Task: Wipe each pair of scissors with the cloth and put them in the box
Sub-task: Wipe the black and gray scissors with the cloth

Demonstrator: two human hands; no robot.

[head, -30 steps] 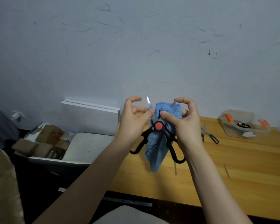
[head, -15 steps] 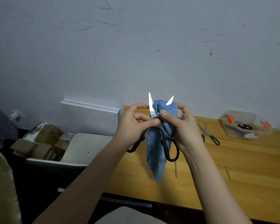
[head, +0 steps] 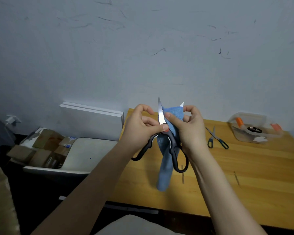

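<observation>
**A:** We see the wooden table (head: pixel 244 175) against the wall, and the clear box (head: pixel 260 116) at its far right corner, with orange and black handles inside.

**B:** Above the table's left end we hold up the blue cloth (head: pixel 165 168). Our right hand (head: pixel 190 133) pinches it round one blade, thumb in front, fingers curled behind.

**A:** The black scissors (head: pixel 174 150) stand points up, blades spread. Our left hand (head: pixel 139 131) pinches them near the pivot with thumb and curled fingers.

**B:** The small scissors (head: pixel 213 135) lie on the table between our hands and the box.
</observation>
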